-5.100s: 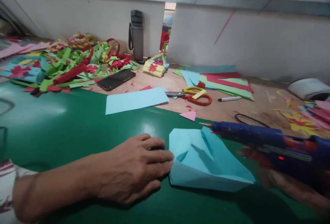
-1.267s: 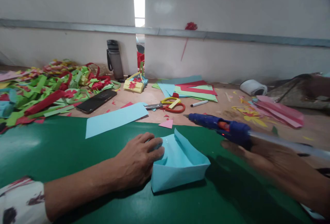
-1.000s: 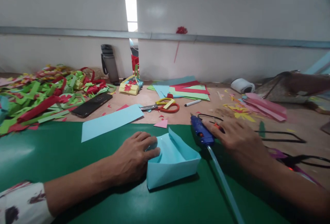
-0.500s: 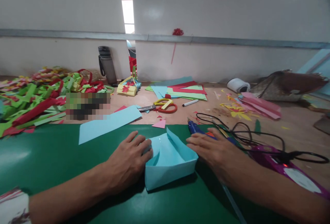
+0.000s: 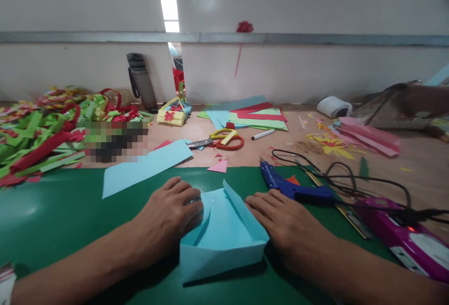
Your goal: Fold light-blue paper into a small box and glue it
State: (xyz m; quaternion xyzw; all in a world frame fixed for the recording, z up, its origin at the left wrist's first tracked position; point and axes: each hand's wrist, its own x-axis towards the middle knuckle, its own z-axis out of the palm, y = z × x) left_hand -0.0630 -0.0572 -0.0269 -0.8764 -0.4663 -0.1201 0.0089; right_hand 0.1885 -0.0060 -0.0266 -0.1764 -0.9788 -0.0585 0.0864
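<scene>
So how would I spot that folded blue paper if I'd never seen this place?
Start with the shiny green surface in the foreground. On it, between the left hand and the right hand, sits the folded blue paper. Unlike the flat blue strip farther back and to the left, it has raised sides, like a shallow open box.

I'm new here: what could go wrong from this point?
The blue glue gun lies close to the right hand; if its metal tip is hot, a careless reach might burn. The folded blue paper sits between that hand and the left hand; its thin walls could crumple if squeezed.
</scene>
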